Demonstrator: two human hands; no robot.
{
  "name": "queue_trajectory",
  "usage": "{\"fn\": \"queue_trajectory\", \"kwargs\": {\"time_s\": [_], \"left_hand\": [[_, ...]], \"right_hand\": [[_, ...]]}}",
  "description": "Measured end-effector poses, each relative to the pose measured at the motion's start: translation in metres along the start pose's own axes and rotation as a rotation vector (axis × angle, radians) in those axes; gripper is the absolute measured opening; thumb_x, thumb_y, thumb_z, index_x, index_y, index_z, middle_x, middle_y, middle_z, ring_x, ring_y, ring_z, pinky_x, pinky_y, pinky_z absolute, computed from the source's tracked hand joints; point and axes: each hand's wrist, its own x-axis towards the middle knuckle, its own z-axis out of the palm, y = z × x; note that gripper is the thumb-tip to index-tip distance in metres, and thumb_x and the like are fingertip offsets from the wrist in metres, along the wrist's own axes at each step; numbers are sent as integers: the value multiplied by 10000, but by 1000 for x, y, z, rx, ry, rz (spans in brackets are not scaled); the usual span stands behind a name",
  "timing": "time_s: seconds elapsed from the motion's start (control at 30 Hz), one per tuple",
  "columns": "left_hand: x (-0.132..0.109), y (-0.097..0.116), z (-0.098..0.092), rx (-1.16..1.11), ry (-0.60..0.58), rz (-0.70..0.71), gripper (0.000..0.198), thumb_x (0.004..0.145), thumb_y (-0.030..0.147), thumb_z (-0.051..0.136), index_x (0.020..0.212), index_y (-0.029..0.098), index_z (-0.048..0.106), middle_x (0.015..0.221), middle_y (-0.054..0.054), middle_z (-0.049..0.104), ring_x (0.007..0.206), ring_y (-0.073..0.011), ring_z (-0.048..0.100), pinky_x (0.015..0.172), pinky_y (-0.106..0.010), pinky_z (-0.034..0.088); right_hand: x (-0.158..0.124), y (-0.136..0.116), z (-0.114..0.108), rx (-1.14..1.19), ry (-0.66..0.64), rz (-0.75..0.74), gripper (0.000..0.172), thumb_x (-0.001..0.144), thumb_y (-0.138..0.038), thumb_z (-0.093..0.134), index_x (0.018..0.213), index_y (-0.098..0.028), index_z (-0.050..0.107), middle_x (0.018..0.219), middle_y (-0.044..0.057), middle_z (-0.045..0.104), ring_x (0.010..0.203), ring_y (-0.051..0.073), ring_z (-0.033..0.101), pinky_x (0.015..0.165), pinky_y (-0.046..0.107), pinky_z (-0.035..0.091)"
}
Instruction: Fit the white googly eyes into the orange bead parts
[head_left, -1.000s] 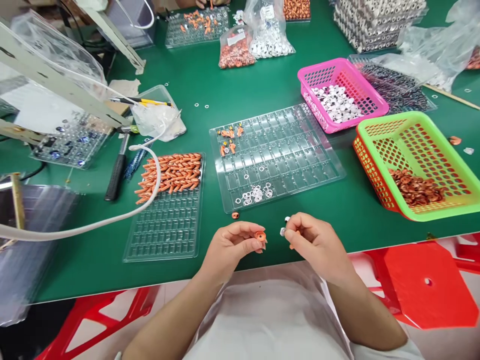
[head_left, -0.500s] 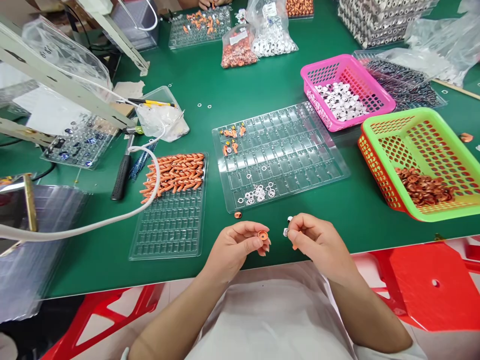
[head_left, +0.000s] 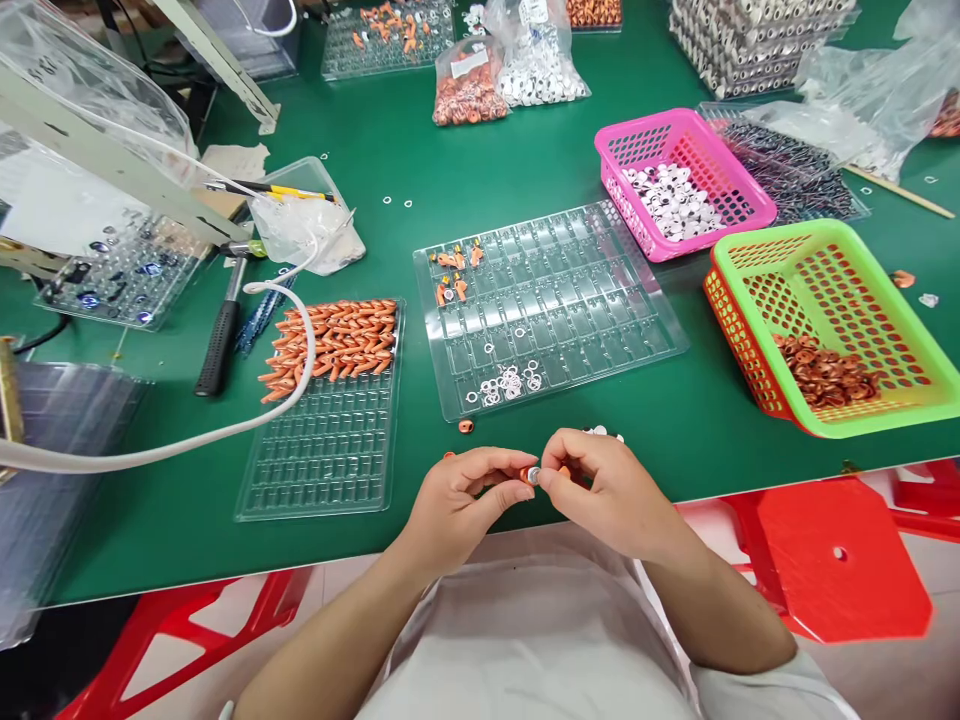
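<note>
Your left hand point(head_left: 463, 500) pinches an orange piece point(head_left: 526, 472) at the near side of the green table point(head_left: 540, 160); your right hand point(head_left: 606, 490) grips a white piece point(head_left: 534, 477) against it (the clear tray point(head_left: 577, 322) lies farther off).

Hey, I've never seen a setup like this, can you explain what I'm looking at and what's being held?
There's no machine here, just a person's two bare hands, seen by one camera worn on the head, looking forward and down.

The left hand holds a small orange piece with something white at it. The right hand pinches close against it, with an orange bit showing between its fingers; the fingers hide the details.

On the green table ahead is a clear tray with white rings and a few orange parts. Left are a second tray and a hammer; right are pink and green baskets of small pieces.
</note>
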Motion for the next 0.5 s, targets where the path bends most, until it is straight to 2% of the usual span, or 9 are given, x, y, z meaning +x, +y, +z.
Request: {"fn": "queue_trajectory", "kwargs": {"time_s": [0.2, 0.37, 0.5], "left_hand": [[2, -4, -3, 254, -40, 170, 159, 835, 179, 678, 980, 201, 741, 780, -38, 743, 707, -160, 673, 643, -249, 541], [4, -2, -1, 323, -54, 281, 209, 842, 127, 660, 1016, 218, 734, 779, -26, 749, 684, -142, 660, 659, -236, 522], [4, -1, -1, 363, -55, 314, 238, 846, 112, 652, 1044, 224, 725, 799, -25, 752, 696, -140, 662, 672, -233, 522]], "right_hand": [[0, 3, -1, -70, -19, 0, 141, 843, -198, 518, 703, -200, 508, 605, -49, 492, 534, 93, 416, 475, 213, 303], [1, 5, -2, -106, -29, 1, 143, 843, -199, 508, 701, -201, 496, 608, -52, 493, 539, 94, 413, 483, 219, 308], [2, 6, -2, -95, -29, 6, 143, 851, -210, 503, 708, -203, 496, 612, -54, 488, 541, 95, 418, 483, 218, 308]]}}
